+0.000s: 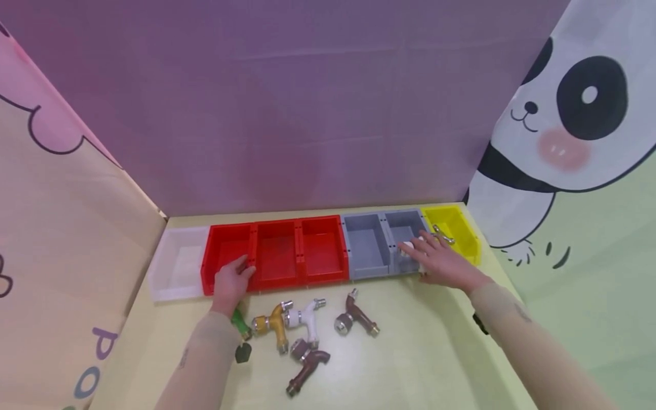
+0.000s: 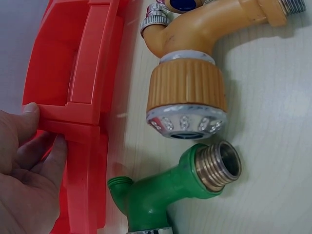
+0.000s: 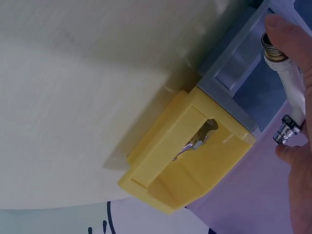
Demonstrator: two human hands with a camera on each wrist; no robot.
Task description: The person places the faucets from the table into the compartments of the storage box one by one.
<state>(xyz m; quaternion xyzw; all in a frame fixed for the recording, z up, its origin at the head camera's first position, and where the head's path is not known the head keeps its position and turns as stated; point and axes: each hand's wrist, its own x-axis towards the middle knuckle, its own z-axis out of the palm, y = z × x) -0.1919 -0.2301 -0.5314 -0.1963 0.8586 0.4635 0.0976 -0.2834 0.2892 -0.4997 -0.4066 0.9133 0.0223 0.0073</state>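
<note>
My right hand (image 1: pixel 445 263) holds a white faucet (image 3: pixel 291 85) with a threaded metal end over the right grey bin (image 1: pixel 405 226). In the right wrist view, the fingers lie along the faucet's body, which partly hides behind them. My left hand (image 1: pixel 232 285) is at the front of the leftmost red bin (image 1: pixel 217 242). The left wrist view shows its thumb and fingers pinching the rim where two red bins meet. Just below that hand lies a green faucet (image 2: pixel 156 195), partly covered by the forearm in the head view. Beside it is a yellow-orange faucet (image 2: pixel 187 87).
Another white faucet (image 1: pixel 310 322) and two brown faucets (image 1: pixel 356 314) (image 1: pixel 307 367) lie on the table. A yellow bin (image 1: pixel 468 242) at the right end contains a metallic faucet (image 3: pixel 197 139). A translucent white bin (image 1: pixel 176 262) ends the row at left. A purple curtain hangs behind.
</note>
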